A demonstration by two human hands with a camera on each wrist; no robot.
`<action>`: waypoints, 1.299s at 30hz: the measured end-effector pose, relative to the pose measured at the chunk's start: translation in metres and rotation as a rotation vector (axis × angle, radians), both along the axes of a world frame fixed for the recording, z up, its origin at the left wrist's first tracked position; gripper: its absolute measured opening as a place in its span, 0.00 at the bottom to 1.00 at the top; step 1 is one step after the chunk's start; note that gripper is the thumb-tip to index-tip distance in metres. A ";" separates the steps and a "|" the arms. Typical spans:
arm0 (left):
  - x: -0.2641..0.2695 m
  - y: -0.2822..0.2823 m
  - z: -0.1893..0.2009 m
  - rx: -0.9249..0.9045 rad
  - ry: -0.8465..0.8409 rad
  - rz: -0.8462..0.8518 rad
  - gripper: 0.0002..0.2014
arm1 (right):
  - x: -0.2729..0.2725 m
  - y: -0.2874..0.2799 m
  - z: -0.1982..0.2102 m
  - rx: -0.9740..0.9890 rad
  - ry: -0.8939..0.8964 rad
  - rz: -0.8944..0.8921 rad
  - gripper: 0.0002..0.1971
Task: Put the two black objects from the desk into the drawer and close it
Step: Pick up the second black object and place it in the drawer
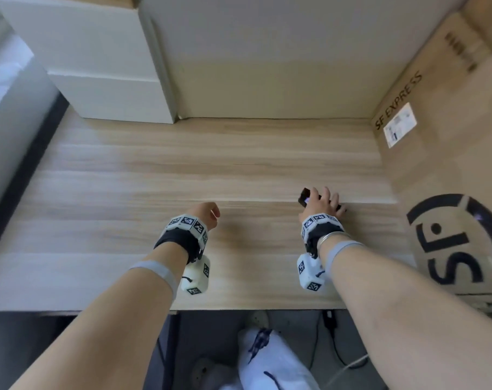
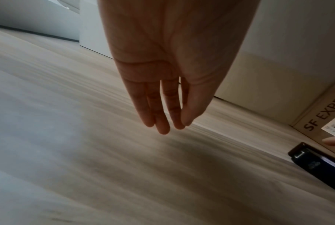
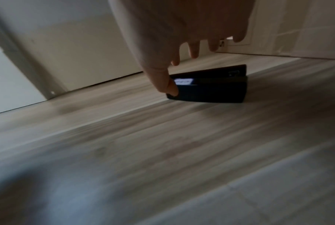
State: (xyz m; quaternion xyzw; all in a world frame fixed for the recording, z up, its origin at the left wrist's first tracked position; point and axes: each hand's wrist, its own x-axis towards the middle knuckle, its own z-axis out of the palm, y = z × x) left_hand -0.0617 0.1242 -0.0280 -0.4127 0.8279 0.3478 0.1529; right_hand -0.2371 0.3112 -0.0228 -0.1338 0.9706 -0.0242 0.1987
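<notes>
A black block-shaped object (image 1: 304,197) with a small pale label lies on the wooden desk (image 1: 182,164), right of centre. My right hand (image 1: 323,202) is over it. In the right wrist view the thumb (image 3: 167,85) touches the near left end of the black object (image 3: 212,91), and the fingers (image 3: 193,50) spread above its far side. My left hand (image 1: 208,215) hovers over bare desk to the left, holding nothing. Its fingers (image 2: 162,118) hang straight down together. The black object (image 2: 316,162) shows at the left wrist view's right edge. No drawer is in view.
A big cardboard SF Express box (image 1: 450,164) stands along the desk's right side, close to the black object. White boxes (image 1: 98,66) fill the back left corner, with a pale wall behind. Below the front edge (image 1: 239,308) are cables and floor.
</notes>
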 end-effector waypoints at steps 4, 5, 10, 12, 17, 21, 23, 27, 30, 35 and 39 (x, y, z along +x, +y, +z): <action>-0.020 0.007 -0.004 0.012 -0.016 -0.072 0.13 | -0.018 0.011 -0.010 0.053 -0.039 -0.031 0.36; -0.023 0.008 -0.005 0.017 -0.017 -0.082 0.13 | -0.020 0.012 -0.010 0.062 -0.041 -0.032 0.34; -0.031 0.008 -0.005 0.008 0.020 -0.118 0.15 | -0.023 0.005 -0.009 -0.033 -0.120 0.081 0.27; -0.033 0.008 -0.002 -0.006 0.014 -0.145 0.18 | -0.015 -0.005 -0.005 -0.085 -0.118 0.157 0.27; -0.026 0.011 0.004 -0.057 0.004 -0.191 0.37 | 0.019 -0.040 0.008 -0.103 -0.258 0.392 0.34; -0.002 0.010 0.008 -0.139 0.006 -0.268 0.43 | 0.058 -0.069 0.021 -0.118 -0.395 0.543 0.37; 0.013 0.010 0.009 -0.205 -0.047 -0.299 0.41 | 0.079 -0.083 0.024 -0.129 -0.436 0.611 0.36; 0.049 0.003 0.006 -0.197 -0.099 -0.261 0.37 | 0.114 -0.106 0.025 -0.155 -0.471 0.694 0.32; 0.081 -0.002 0.005 -0.137 -0.077 -0.204 0.35 | 0.138 -0.121 0.029 -0.169 -0.503 0.745 0.30; 0.139 -0.009 0.007 -0.094 0.017 0.037 0.23 | 0.179 -0.146 0.031 -0.268 -0.524 0.714 0.21; 0.202 -0.016 0.008 -0.097 0.039 0.241 0.20 | 0.201 -0.162 0.020 -0.268 -0.398 0.711 0.19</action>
